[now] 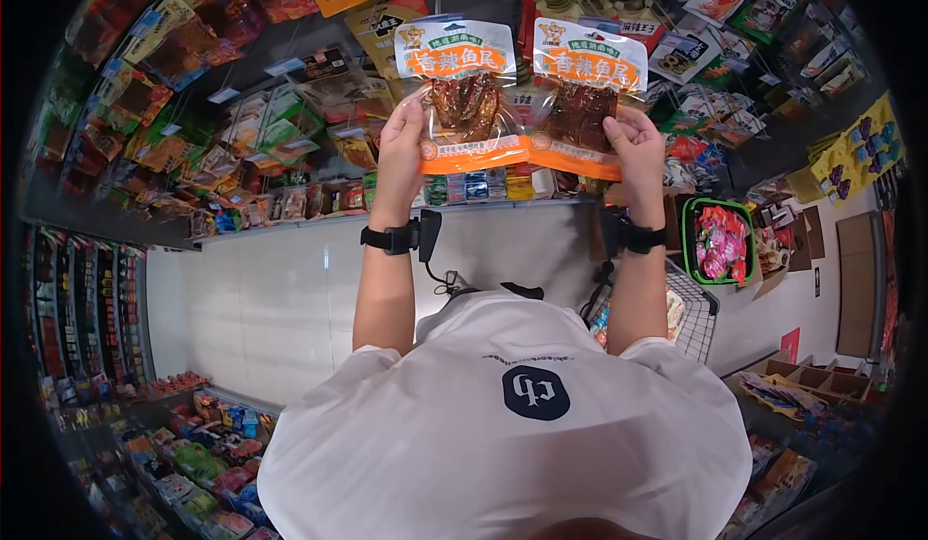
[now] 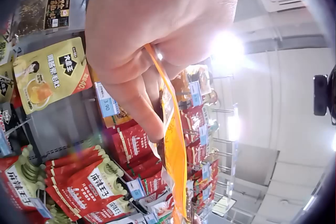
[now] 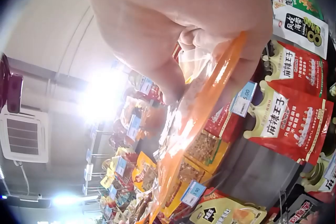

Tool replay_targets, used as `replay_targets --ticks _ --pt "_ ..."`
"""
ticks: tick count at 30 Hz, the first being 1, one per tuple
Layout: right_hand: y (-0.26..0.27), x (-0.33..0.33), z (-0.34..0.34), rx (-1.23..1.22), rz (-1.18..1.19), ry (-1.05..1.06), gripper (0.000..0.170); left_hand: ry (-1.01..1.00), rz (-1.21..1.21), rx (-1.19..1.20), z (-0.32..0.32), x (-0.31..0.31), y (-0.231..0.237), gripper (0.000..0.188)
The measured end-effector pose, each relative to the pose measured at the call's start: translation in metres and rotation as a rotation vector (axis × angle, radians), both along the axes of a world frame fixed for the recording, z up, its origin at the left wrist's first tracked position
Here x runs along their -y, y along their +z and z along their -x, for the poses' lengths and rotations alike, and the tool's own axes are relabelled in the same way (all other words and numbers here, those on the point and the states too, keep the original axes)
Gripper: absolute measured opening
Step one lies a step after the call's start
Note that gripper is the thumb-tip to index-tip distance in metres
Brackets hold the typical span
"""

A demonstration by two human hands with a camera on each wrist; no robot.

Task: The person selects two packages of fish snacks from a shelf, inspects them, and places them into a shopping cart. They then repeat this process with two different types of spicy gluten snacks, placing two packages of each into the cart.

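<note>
Two clear-fronted snack bags with orange and white print, labelled as spicy fish tail, are held up side by side in the head view. My left hand (image 1: 403, 129) pinches the outer edge of the left fish snack bag (image 1: 464, 105), its thumb at the front. The other fish snack bag (image 1: 583, 105), with darker contents, is gripped at its outer lower side by my right hand (image 1: 635, 144). Their inner lower corners overlap in this view. Each wrist view sees its bag edge-on, as an orange strip (image 2: 176, 155) on the left and an orange border (image 3: 210, 92) on the right.
Beyond the bags stand racks of hanging snacks, including red packets (image 3: 294, 124) and a yellow pouch (image 2: 52, 74), with price tags (image 2: 107, 100). At right are a green-rimmed basket (image 1: 688, 240) of pink packets and a wire cart (image 1: 701, 313). Pale floor (image 1: 261, 298) lies to the left.
</note>
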State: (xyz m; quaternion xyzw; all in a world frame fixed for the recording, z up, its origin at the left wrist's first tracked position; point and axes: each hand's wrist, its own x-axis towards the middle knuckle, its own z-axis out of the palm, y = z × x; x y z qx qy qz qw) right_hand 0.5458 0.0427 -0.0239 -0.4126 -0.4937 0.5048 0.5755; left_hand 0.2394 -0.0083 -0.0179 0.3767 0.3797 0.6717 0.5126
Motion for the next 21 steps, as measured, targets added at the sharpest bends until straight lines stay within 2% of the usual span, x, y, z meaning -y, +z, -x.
replay_targets --ticks 2,9,14,21 --pt "0.003 0.004 -0.001 -0.003 0.004 -0.016 0.032 -0.032 -0.011 0.014 -0.007 0.003 0.011 0.042" --pt "0.014 0.03 -0.017 -0.054 0.028 -0.127 0.032 -0.127 -0.067 0.011 -0.019 -0.018 0.004 0.039" --pt "0.015 0.043 -0.077 -0.058 -0.002 -0.201 0.033 -0.258 -0.07 0.049 -0.076 -0.032 0.0 0.041" --pt "0.008 0.065 -0.091 -0.1 0.056 -0.282 0.031 -0.371 -0.053 0.047 -0.099 -0.026 0.003 0.038"
